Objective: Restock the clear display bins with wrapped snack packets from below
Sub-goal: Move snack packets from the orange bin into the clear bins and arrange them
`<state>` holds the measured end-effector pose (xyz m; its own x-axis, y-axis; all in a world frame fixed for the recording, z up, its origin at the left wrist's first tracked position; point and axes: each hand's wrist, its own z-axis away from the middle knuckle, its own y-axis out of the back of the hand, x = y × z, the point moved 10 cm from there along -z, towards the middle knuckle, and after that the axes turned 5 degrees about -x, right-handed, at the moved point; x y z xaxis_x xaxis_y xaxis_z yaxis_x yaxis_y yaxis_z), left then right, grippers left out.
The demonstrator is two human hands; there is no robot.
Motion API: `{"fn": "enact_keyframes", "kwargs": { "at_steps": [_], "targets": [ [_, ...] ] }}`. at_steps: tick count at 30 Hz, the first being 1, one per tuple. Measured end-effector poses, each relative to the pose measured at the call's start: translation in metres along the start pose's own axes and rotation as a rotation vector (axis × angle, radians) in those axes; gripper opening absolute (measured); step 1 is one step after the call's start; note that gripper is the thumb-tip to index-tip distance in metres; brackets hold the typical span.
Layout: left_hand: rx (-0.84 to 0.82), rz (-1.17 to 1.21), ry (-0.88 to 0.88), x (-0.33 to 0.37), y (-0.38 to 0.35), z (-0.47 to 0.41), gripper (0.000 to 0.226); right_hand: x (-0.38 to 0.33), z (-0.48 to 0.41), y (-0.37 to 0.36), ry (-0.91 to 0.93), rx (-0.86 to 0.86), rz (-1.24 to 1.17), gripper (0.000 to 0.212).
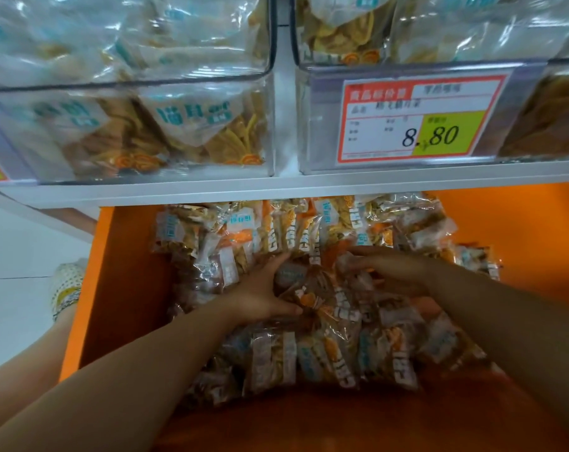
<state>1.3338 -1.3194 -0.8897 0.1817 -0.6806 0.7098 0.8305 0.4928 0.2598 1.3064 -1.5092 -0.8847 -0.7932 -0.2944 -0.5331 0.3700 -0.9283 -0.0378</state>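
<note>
Several clear-wrapped snack packets (335,347) with blue and orange print lie heaped in an orange drawer (126,288) below the shelf. My left hand (260,288) reaches into the heap, fingers and thumb spread around a bunch of packets (312,288) in the middle. My right hand (387,265) lies on the same bunch from the right, fingers curled over the wrappers. Above, two clear display bins, the left bin (270,125) and the right bin (304,125), stand on the white shelf and hold similar packets.
A red, white and green price tag (420,115) reading 8.80 hangs on the right bin's front. The white shelf edge (276,187) overhangs the back of the drawer. White floor and a patterned shoe (66,288) show at the left.
</note>
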Motion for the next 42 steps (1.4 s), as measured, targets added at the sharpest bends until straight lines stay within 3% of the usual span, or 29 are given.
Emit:
{"fn": "enact_keyframes", "kwargs": {
  "at_steps": [4,7,9,11,14,19,26,31,37,42],
  "targets": [
    [-0.003,0.068,-0.025,0.001,0.0,0.001,0.101,0.007,-0.002,-0.01,-0.044,-0.102,-0.123,0.047],
    [0.013,0.085,-0.033,-0.002,0.002,0.0,0.094,0.005,0.002,-0.008,-0.025,-0.088,-0.289,0.036],
    [0.016,0.088,-0.047,-0.003,0.003,0.0,0.094,0.006,0.001,-0.011,-0.022,-0.112,-0.197,0.026],
    [0.002,0.104,-0.047,-0.006,0.002,-0.001,0.095,0.007,0.0,-0.017,-0.033,-0.112,0.009,0.042],
    [-0.018,0.106,-0.042,-0.007,0.0,-0.001,0.096,0.008,-0.003,-0.019,-0.039,-0.036,0.188,0.091],
    [-0.01,0.021,-0.028,-0.002,0.0,-0.002,0.083,0.001,-0.006,-0.028,0.004,-0.005,0.462,0.097],
    [0.034,-0.039,-0.045,0.012,0.005,0.005,0.058,-0.012,-0.006,-0.039,0.061,-0.014,0.685,0.085],
    [0.027,-0.015,-0.07,0.016,0.004,0.01,0.056,-0.017,0.003,-0.043,0.074,-0.047,0.747,0.081],
    [0.086,-0.03,-0.15,0.042,0.019,0.029,0.056,-0.044,0.03,-0.038,0.167,0.098,0.87,0.073],
    [0.206,-0.016,-0.269,0.088,0.042,0.067,0.056,-0.08,0.083,-0.027,0.314,0.265,0.87,0.04]
  ]
}}
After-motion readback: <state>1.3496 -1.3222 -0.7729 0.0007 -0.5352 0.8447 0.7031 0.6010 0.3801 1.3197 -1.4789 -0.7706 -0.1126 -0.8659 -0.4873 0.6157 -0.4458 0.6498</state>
